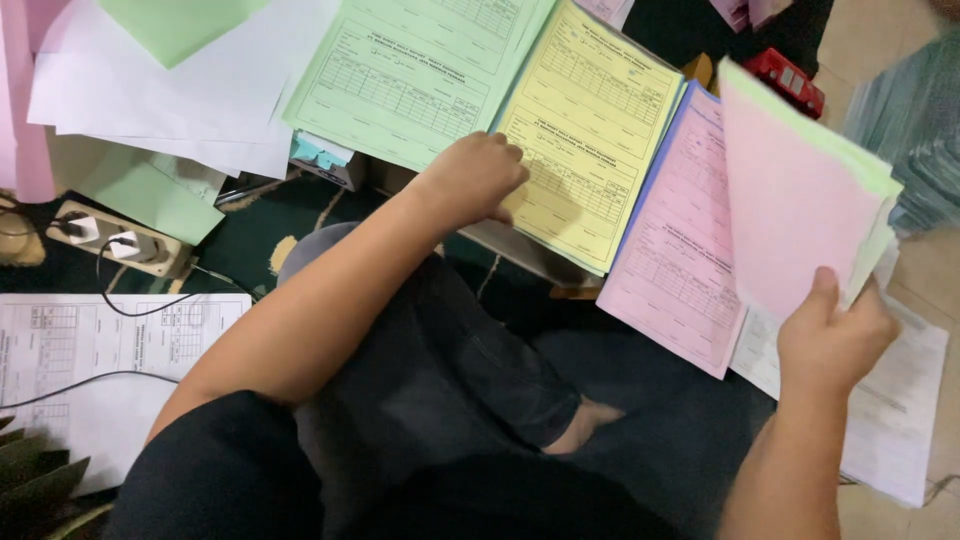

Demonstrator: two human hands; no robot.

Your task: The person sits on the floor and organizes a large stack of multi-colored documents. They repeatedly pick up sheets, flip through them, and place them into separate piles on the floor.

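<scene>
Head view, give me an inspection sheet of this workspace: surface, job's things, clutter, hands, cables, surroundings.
Surface: dark patterned floor mat, mostly covered by paper.
Job's things: yellow form stack; green form stack; pink form stack; lifted pink and green sheets.
Clutter: loose white sheets; printed white form; red object, kind unclear.
Hands: left hand fisted on the yellow stack's lower edge; right hand pinches the lifted sheets.
Cables: power strip with two plugs; black cable crossing the printed form.
Surroundings: person seated, dark trousers; tiled floor at right.
</scene>
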